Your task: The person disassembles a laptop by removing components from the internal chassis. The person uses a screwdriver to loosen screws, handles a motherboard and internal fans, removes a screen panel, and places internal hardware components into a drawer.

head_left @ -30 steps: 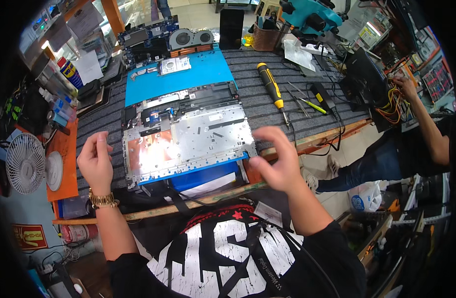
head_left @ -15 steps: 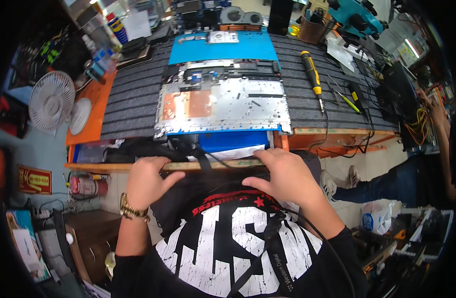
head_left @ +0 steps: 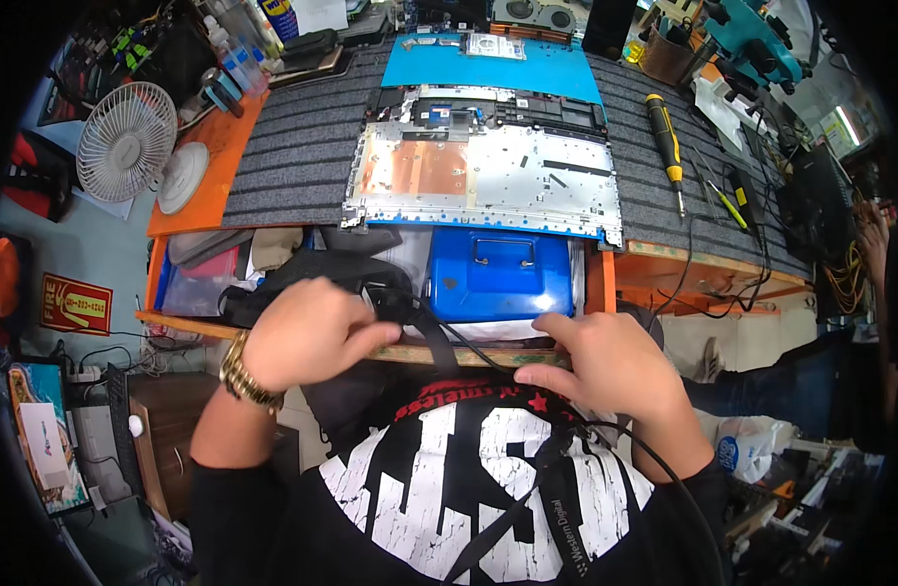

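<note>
Cluttered repair surface (head_left: 293, 166) covered by grey ribbed mat, one blue mat (head_left: 527, 66) at the back, orange board left. One opened laptop chassis (head_left: 483, 176) lies mid-surface, its front edge at the surface's lip. One yellow-black screwdriver (head_left: 664, 146) to its right, one white fan (head_left: 127, 142) far left. Below the edge, one blue box (head_left: 498, 278) in an open drawer. Left hand (head_left: 307, 332), grip closed on black strap (head_left: 410, 317); right hand (head_left: 605, 366) fingers curled on the wooden edge, over a black cable (head_left: 664, 469).
</note>
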Motion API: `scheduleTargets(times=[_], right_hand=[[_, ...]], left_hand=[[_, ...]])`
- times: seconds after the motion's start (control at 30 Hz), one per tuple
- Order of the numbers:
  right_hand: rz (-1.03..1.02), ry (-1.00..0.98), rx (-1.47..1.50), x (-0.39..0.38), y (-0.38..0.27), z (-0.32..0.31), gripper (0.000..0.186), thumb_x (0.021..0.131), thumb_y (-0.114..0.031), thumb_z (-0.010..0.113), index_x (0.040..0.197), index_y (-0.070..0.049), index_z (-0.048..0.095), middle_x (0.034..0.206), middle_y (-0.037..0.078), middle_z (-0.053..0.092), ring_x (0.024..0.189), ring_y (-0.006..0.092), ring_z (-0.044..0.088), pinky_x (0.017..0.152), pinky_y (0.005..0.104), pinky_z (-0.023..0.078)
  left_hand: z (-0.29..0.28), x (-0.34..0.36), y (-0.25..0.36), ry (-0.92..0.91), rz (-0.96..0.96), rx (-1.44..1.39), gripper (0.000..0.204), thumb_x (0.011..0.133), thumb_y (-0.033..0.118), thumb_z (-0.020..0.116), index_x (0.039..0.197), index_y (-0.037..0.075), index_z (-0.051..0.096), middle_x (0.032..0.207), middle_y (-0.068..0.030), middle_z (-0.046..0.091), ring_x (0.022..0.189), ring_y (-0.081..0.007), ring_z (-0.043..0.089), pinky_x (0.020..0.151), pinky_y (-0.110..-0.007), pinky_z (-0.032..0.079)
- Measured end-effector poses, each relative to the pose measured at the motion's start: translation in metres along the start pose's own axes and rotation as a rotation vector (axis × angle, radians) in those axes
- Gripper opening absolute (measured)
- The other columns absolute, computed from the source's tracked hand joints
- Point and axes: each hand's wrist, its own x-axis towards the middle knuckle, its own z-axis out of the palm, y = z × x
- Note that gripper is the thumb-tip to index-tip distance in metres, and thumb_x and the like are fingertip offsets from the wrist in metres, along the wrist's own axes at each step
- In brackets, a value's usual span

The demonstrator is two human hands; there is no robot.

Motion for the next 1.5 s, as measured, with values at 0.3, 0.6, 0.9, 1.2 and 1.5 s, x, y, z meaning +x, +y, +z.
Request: scheduleTargets(times=[0.3,0.6,0.9,1.2,1.5], right_hand=[[-0.124,0.024,0.047,0.011,-0.036,0.035,0.064,0.103,-0.062,0.077,0.12,0.0,0.076,0.097,0.021,0.08,0.089,0.0443,0.08,0.08,0.0548,0.064],[-0.159,0.104,0.007,0.009,-0.042,0.044,0.07,0.096,-0.065,0.084,0.116,0.002,0.076,0.096,0.021,0.08,0.088,0.0431,0.079,0.078,0.0527,0.064],[-0.174,0.155,-0.006,0.005,-0.043,0.049,0.07,0.095,-0.066,0.084,0.108,0.002,0.074,0.093,0.02,0.079,0.087,0.0412,0.08,0.078,0.0511,0.064],[-0.225,-0.059,0.08,0.015,-0.035,0.032,0.065,0.1,-0.059,0.082,0.117,0.003,0.076,0.107,0.02,0.08,0.107,0.0421,0.078,0.09,0.0512,0.063],[-0.114,-0.063,0.03,0.053,0.002,0.039,0.045,0.116,-0.029,0.062,0.14,0.008,0.07,0.141,0.032,0.072,0.133,0.0489,0.069,0.111,0.0561,0.056]], left_hand=[[0.046,0.123,0.01,-0.116,0.369,0.371,0.028,0.104,0.035,0.079,0.114,0.009,0.075,0.09,-0.0157,0.08,0.09,-0.0386,0.082,0.077,-0.053,0.065],[0.055,0.123,0.027,-0.284,0.32,0.483,0.079,0.084,0.04,0.098,0.143,0.005,0.059,0.115,-0.018,0.079,0.1,-0.038,0.083,0.084,-0.05,0.066],[0.038,0.129,0.026,-0.246,0.387,0.558,0.079,0.071,0.036,0.106,0.133,0.009,0.065,0.12,-0.0163,0.075,0.104,-0.0378,0.083,0.083,-0.047,0.067],[0.027,0.099,-0.007,0.108,0.656,0.477,0.047,0.079,0.03,0.092,0.118,0.014,0.069,0.109,-0.0044,0.069,0.091,-0.026,0.076,0.071,-0.04,0.064],[0.031,0.096,-0.034,0.524,0.683,0.307,0.038,0.087,0.034,0.092,0.111,0.011,0.074,0.1,-0.0032,0.071,0.084,-0.0244,0.074,0.071,-0.039,0.061]])
